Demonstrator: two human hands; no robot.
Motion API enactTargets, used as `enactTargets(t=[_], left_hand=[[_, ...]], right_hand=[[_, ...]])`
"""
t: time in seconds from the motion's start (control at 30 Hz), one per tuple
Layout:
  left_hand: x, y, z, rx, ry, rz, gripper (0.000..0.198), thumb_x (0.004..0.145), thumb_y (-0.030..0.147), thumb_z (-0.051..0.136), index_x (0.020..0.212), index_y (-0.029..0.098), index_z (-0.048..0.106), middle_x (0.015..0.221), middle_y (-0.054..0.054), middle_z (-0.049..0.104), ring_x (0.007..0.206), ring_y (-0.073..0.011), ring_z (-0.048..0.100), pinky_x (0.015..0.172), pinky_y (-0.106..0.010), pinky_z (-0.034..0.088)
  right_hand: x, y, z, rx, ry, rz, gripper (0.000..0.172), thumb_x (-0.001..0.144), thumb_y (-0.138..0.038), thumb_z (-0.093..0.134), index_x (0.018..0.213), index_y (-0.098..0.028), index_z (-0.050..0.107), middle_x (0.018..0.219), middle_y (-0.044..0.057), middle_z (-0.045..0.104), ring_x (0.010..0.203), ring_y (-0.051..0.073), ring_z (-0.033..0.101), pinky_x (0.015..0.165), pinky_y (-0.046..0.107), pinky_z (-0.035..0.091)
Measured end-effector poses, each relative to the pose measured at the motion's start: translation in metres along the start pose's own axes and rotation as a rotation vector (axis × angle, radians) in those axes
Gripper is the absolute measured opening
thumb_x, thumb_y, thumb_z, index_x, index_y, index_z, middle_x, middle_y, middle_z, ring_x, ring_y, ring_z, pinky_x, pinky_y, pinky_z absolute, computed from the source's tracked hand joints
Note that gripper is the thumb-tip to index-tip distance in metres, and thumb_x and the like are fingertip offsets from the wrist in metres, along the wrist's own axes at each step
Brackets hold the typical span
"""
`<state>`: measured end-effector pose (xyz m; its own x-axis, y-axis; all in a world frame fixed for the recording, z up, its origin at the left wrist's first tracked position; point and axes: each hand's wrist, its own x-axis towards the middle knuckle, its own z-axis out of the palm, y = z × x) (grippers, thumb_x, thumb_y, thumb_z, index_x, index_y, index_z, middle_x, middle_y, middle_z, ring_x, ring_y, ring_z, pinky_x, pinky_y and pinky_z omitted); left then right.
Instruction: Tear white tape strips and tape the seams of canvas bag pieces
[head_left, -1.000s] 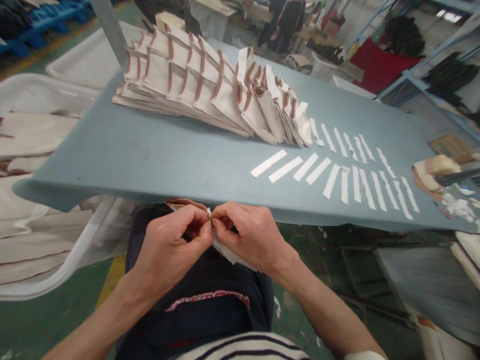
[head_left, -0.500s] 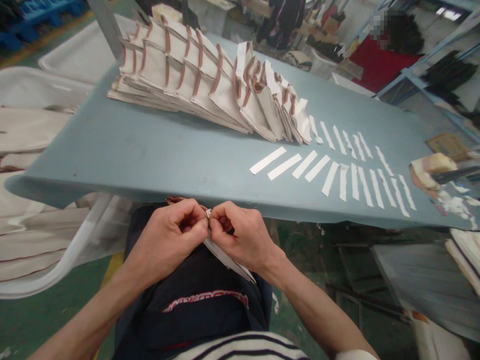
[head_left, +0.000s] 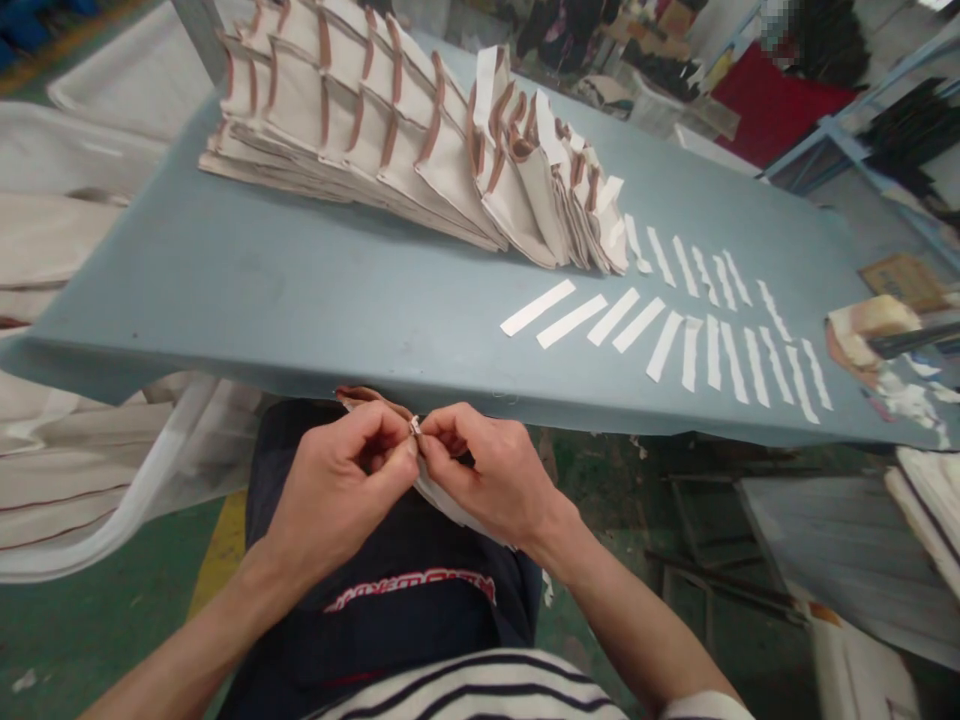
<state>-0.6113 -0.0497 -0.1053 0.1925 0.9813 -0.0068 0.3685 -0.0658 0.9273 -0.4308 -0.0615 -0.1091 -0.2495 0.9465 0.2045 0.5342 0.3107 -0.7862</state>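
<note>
My left hand (head_left: pixel 356 470) and my right hand (head_left: pixel 480 465) meet over my lap, just below the table's front edge. Each pinches the edge of a cream fabric piece with reddish-brown trim (head_left: pixel 379 400). A small white bit (head_left: pixel 415 427) shows between the fingertips; what it is I cannot make out. Part of the fabric piece hangs below my right hand, and my hands hide much of it. On the blue-green table (head_left: pixel 300 310) lies a long overlapping stack of similar cream fabric pieces (head_left: pixel 450 150) with brown edges. White strips (head_left: pixel 536 307) are laid out in two rows to its right.
White plastic bins (head_left: pixel 142 510) with cream fabric stand at the left. A yellowish block (head_left: pixel 885 325), a dark tool and white scraps (head_left: pixel 907 400) lie at the table's right end. A grey panel (head_left: pixel 832 560) and thin frames are on the floor at right. Another person is visible at upper right.
The camera view has shifted slightly, so the table and stack sit a little higher. Both hands keep their pinch on the fabric piece, and more of its brown edge shows beside my left hand.
</note>
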Motion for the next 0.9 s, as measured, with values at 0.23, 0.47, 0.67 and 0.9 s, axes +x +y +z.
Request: enactTargets(t=[0.23, 0.47, 0.67, 0.9], left_hand=[[-0.006, 0.013, 0.000, 0.160, 0.024, 0.221, 0.019, 0.085, 0.023, 0.058, 0.072, 0.018, 0.071, 0.061, 0.003, 0.065, 0.054, -0.0119, 0.057, 0.056, -0.024, 0.042], [0.002, -0.006, 0.008, -0.324, -0.050, -0.164, 0.020, 0.080, 0.033, 0.066, 0.065, 0.021, 0.062, 0.062, 0.003, 0.061, 0.056, -0.0136, 0.056, 0.055, -0.024, 0.047], [0.007, -0.001, -0.010, 0.041, -0.137, 0.025, 0.021, 0.083, 0.034, 0.063, 0.069, 0.019, 0.068, 0.064, 0.001, 0.066, 0.059, -0.0146, 0.059, 0.056, -0.024, 0.043], [0.016, 0.006, -0.022, 0.255, -0.231, 0.115, 0.027, 0.085, 0.031, 0.054, 0.066, 0.019, 0.069, 0.059, 0.002, 0.065, 0.053, -0.0135, 0.057, 0.053, -0.024, 0.040]], right_hand=[[0.004, -0.010, -0.022, -0.249, -0.033, -0.214, 0.017, 0.097, -0.017, 0.055, 0.090, -0.018, 0.070, 0.075, 0.001, 0.077, 0.063, 0.012, 0.067, 0.058, 0.024, 0.039], [0.010, 0.000, 0.002, 0.285, -0.026, 0.226, 0.009, 0.085, -0.024, 0.060, 0.079, -0.018, 0.065, 0.062, -0.004, 0.065, 0.050, 0.007, 0.052, 0.047, 0.018, 0.036], [0.009, 0.000, 0.002, 0.207, -0.025, 0.144, 0.008, 0.084, -0.022, 0.059, 0.081, -0.018, 0.066, 0.064, -0.005, 0.063, 0.053, 0.007, 0.053, 0.053, 0.019, 0.038], [0.008, 0.001, 0.004, 0.088, -0.029, 0.080, 0.009, 0.087, -0.023, 0.058, 0.082, -0.019, 0.065, 0.065, -0.004, 0.063, 0.055, 0.008, 0.056, 0.056, 0.020, 0.039]])
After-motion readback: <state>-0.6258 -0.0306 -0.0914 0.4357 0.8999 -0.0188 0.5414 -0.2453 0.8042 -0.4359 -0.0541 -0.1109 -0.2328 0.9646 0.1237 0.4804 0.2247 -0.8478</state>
